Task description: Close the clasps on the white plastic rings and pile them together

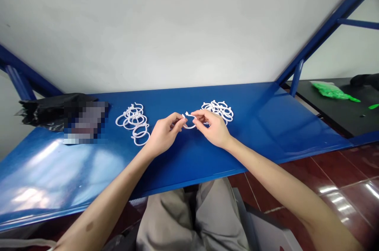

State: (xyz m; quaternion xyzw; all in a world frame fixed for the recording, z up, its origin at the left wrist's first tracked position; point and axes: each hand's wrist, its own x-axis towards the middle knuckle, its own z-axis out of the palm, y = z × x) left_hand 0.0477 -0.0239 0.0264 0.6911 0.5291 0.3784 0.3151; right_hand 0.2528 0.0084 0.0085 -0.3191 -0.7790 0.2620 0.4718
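Between my two hands is a white plastic curtain ring (190,127) with its ends apart at the top. My left hand (162,134) pinches its left side near one knobbed end. The right side of the ring is in the fingers of my right hand (215,127), and the other knobbed end sticks out above them. Just beyond my right hand lies a heap of similar white rings (227,113), partly hidden by that hand. A second, looser group of white rings (134,119) spreads out to the left of my left hand.
The rings lie on a blue table (183,160) against a pale wall (177,25). A black plastic bag (44,110) and a blurred-out item (89,122) are at the left. On a dark table (319,104) at the right sits a bag of bright green pieces (334,90).
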